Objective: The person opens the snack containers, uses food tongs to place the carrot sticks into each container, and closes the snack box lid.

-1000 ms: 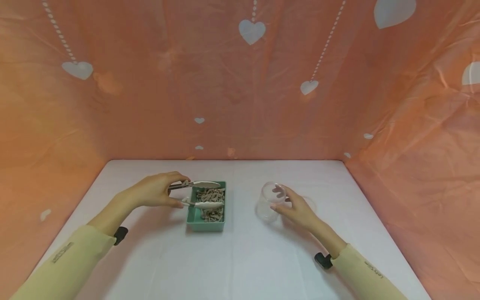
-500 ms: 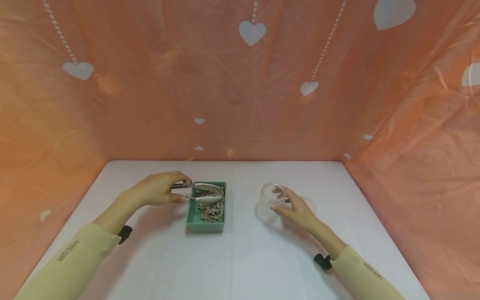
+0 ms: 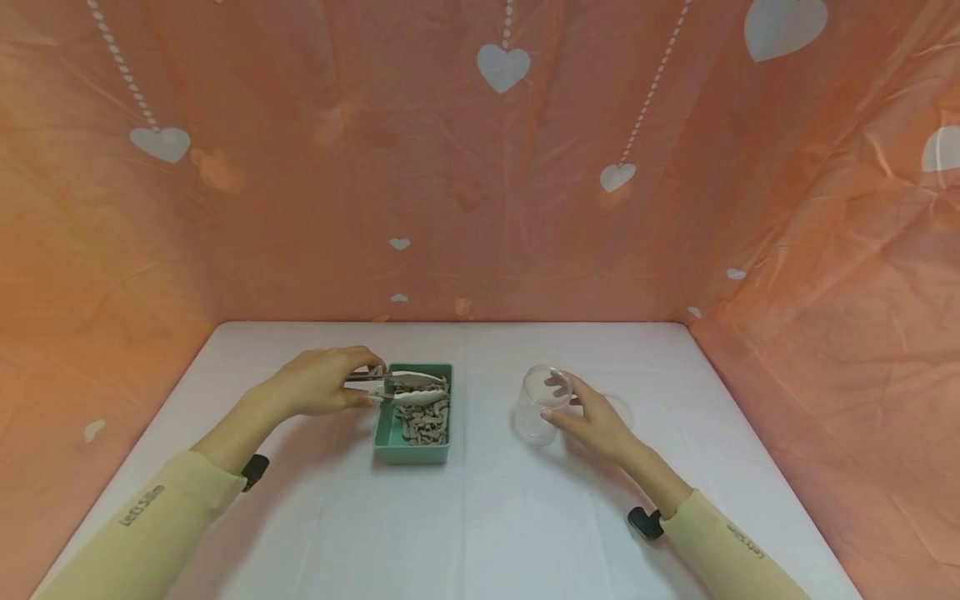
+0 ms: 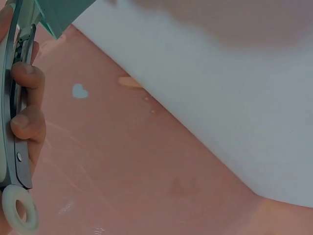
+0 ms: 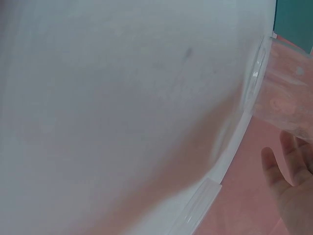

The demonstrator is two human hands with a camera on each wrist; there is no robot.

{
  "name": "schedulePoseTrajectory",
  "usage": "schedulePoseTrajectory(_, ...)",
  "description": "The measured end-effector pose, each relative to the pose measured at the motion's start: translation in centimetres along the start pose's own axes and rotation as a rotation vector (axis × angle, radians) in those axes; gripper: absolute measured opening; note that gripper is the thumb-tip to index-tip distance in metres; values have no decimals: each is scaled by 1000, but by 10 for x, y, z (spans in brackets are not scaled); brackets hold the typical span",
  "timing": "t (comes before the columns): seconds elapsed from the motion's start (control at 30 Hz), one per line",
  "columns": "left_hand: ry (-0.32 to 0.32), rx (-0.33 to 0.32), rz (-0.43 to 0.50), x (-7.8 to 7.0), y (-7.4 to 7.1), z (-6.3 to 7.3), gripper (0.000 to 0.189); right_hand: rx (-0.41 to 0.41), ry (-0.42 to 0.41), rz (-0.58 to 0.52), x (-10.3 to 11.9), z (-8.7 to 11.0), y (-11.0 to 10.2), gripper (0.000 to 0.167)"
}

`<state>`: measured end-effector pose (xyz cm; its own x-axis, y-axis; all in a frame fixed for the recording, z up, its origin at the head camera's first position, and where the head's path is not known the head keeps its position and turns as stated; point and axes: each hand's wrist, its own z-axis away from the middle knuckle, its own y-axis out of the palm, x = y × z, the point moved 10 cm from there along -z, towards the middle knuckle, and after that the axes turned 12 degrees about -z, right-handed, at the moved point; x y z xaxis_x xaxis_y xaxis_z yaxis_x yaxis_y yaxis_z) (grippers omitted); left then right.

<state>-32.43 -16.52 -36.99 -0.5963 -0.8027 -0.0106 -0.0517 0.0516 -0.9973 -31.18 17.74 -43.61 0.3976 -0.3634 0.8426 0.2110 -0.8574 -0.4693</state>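
My left hand point(image 3: 322, 382) grips a pair of tongs point(image 3: 422, 398) with pale, scalloped tips. These tips lie over a green rectangular tray point(image 3: 412, 456), slightly spread, among small greyish-brown stick-like pieces point(image 3: 426, 427). In the left wrist view, fingers curl round the metal handle point(image 4: 22, 161), which ends in a white ring point(image 4: 20, 209). To the right, my right hand point(image 3: 596, 421) holds a clear plastic cup point(image 3: 534, 423) standing upright, thumb and fingers round its side. The cup's wall point(image 5: 286, 88) appears beside the fingers in the right wrist view.
A clear round lid point(image 3: 621, 407) lies on the white table point(image 3: 465, 525) just behind the right hand. Orange sheeting with pale hearts point(image 3: 504, 67) hangs along the back and both sides. The tray and cup stand apart, with table between them.
My left hand has shifted slightly right, and the tongs' tips have come closer together over the pieces. The right hand and the cup have stayed put.
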Motion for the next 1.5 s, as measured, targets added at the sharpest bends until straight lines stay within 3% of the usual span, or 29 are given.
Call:
schedulePoseTrajectory(0.3, -18, -26, -12, 5, 1, 7, 40, 10, 7, -18, 0, -1, 1, 66)
schedulePoseTrajectory(0.63, -61, -67, 21, 11, -13, 16, 43, 13, 18, -15, -2, 0, 0, 65)
schedulePoseTrajectory(0.87, -68, -94, 23, 11, -28, 25, 45, 11, 29, -16, -5, -1, 0, 66)
schedulePoseTrajectory(1.17, -91, -102, 26, 10, -31, 30, 46, 7, 12, -1, -3, -1, -2, 66)
schedulePoseTrajectory(1.5, -58, -139, 52, 1, -44, 28, 48, 10, 9, -27, -4, -2, -1, 64)
